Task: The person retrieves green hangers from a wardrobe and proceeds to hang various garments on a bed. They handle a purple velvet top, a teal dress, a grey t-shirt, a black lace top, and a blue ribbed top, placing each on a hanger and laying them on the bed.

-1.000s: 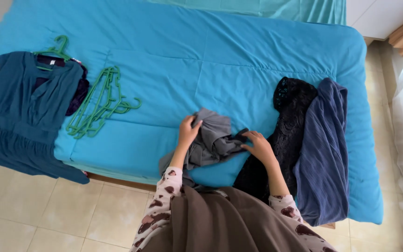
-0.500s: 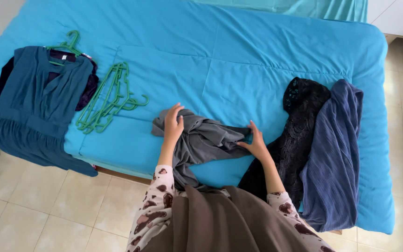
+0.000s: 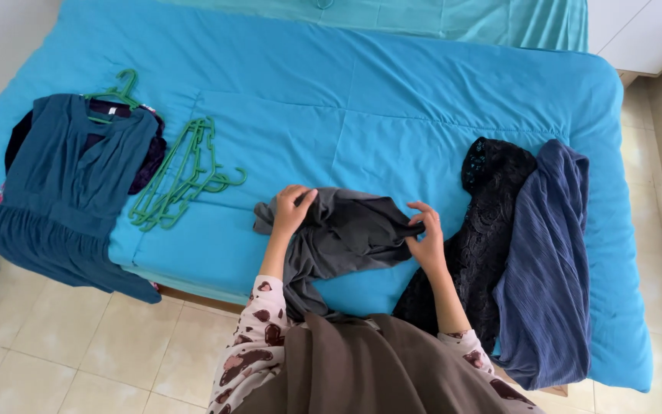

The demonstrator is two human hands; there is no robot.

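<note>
A grey garment [image 3: 346,234] lies crumpled on the near edge of the blue bed [image 3: 392,100], part of it hanging over the side. My left hand [image 3: 291,208] grips its left end. At its right end my right hand [image 3: 425,236] pinches the fabric. Just right of that hand lie a black lace garment [image 3: 484,222] and a dark blue ribbed garment [image 3: 549,261], draped over the bed's edge.
A pile of green hangers [image 3: 185,172] lies left of my left hand. Further left a teal dress [image 3: 67,195] on a green hanger rests over other clothes. Beige floor tiles [image 3: 78,345] run below the bed. My brown garment fills the bottom.
My hands have drawn apart and spread the grey garment wider across the bed edge. The view has shifted a little.
</note>
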